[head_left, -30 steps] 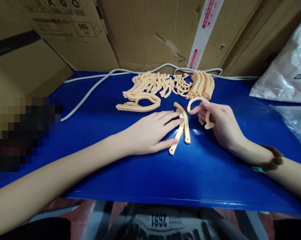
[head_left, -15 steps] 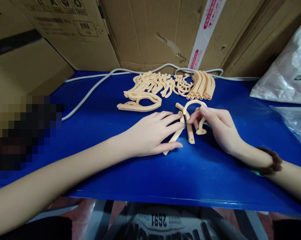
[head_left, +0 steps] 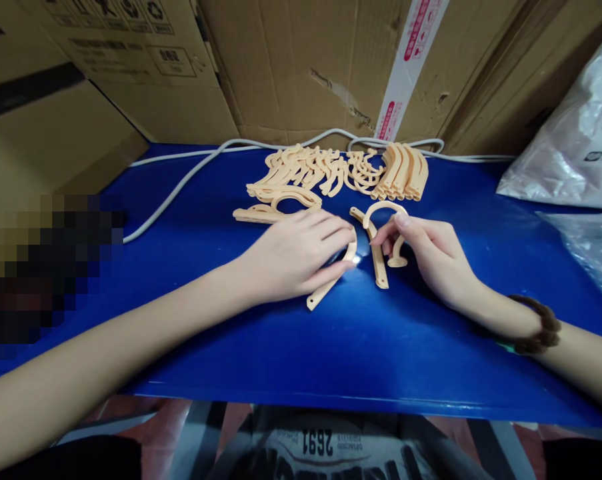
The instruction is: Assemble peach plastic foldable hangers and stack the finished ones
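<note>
A glossy blue table [head_left: 281,360] carries a looping white cable [head_left: 231,141] along its back; before it lie small curved pieces [head_left: 301,167], jumbled hooks [head_left: 365,172] and stacked curved arms [head_left: 405,172]. Nearer rest looped frames [head_left: 253,215] and one slim strip [head_left: 379,267]. At the right sit a white plastic bag [head_left: 571,153] and a clear bag [head_left: 585,243]

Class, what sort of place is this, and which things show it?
Probably a small workshop or packing area: grouped beige parts on a blue table, with cardboard boxes behind them.
</note>
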Demonstrator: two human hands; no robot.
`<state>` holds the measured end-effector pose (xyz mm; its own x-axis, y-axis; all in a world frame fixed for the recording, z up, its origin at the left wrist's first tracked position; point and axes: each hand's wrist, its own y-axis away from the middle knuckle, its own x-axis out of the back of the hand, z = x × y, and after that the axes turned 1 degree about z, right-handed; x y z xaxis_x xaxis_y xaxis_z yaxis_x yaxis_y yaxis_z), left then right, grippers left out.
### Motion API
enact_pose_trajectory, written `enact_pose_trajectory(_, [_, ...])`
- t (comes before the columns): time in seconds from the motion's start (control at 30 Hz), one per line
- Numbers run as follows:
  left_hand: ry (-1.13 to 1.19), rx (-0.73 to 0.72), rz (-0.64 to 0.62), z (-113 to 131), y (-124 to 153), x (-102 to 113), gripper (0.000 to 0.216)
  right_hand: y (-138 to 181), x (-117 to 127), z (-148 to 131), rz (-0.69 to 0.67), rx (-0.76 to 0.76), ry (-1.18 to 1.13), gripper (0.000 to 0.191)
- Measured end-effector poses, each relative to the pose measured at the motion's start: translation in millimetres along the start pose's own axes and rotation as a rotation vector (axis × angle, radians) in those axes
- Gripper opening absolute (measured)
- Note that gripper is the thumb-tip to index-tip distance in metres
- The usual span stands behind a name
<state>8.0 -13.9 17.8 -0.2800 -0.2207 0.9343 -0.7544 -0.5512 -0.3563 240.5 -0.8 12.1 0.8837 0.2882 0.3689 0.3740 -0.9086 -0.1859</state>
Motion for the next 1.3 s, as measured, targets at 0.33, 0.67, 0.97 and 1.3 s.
enact_pose_trajectory(0.33, [-0.341, 0.622, -0.202, -80.4, 15.6, 40.6, 0.036, 1.8, 0.1, -3.3, -0.067, -0.012, -0.028, 0.042])
enact_pose_trajectory(0.67, [-0.393, 0.728, -0.411, -81.6, 19.0, 38.3, 0.028, 3.1, 0.3, -3.2, -0.087, -0.048, -0.035, 0.043])
enact_pose_trajectory(0.97, [-0.449, 0.746, -0.417, -84.8, 20.0, 33.6, 0.027, 2.0, -0.1, -4.3, -0.088, -0.050, -0.003, 0.045])
enact_pose_trajectory(1.3, [-0.411, 0.698, -0.378, -79.1, 20.4, 39.3, 0.034, 2.6, 0.1, -3.1, -0.105, -0.032, -0.011, 0.045])
